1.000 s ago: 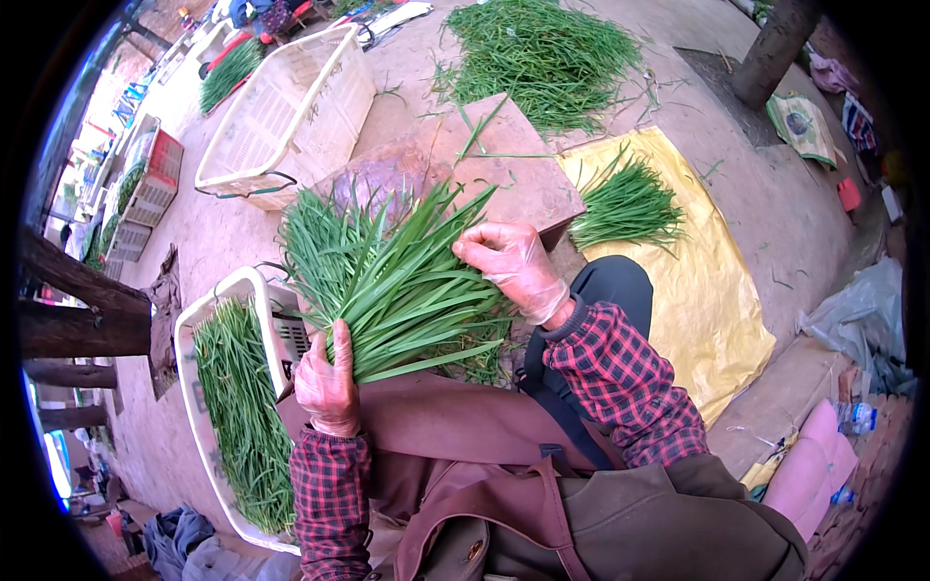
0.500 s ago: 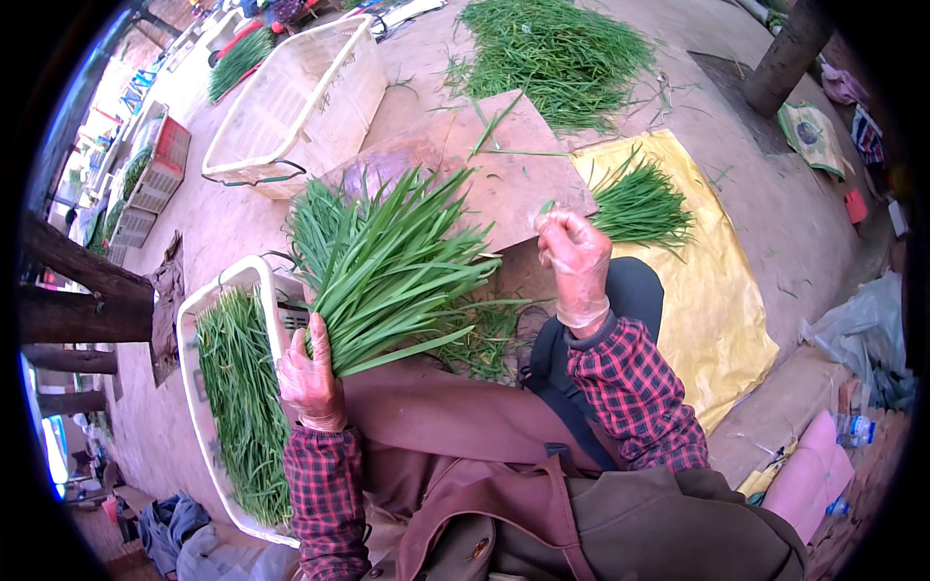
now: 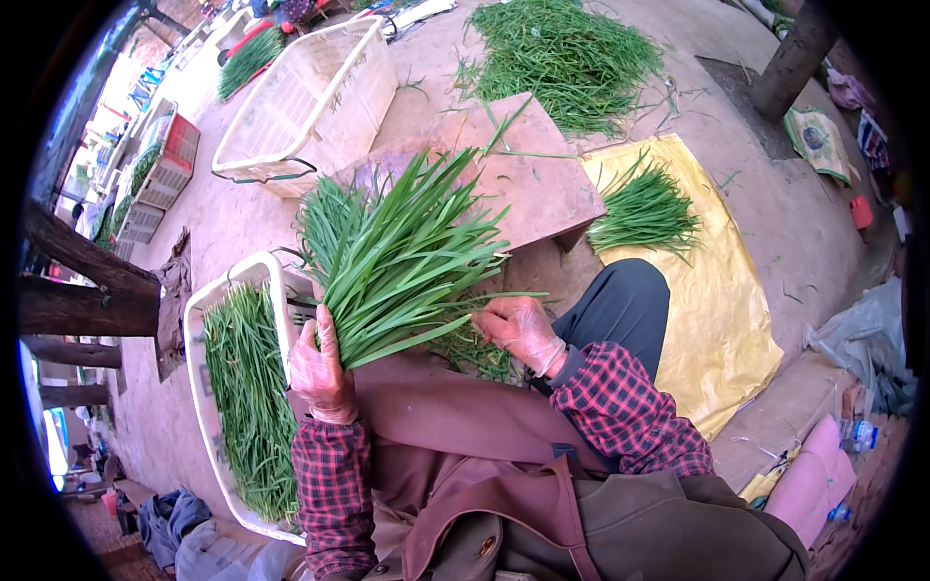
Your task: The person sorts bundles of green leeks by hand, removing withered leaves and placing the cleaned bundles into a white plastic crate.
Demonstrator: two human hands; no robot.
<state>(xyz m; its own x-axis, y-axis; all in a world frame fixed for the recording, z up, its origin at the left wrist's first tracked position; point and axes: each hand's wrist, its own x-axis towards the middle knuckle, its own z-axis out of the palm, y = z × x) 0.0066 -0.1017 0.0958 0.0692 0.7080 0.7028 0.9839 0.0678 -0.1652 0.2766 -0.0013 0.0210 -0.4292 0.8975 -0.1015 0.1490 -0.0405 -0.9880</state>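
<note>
While the left hand, in a thin clear glove, wraps firmly round the base of a leafy green bunch, I judge from my remote post that the work is midway: the blades, flat, glossy and strap-like, fan unevenly across the near-left edge of the pinkish bench in my view. The right hand curls just beside the lower blades, and I cannot tell whether its fingertips pinch one. A gathered bundle on the crinkled yellow sheet, by the bench's right corner, seems done; beyond the far corner, a tangled heap looks unsorted
</note>
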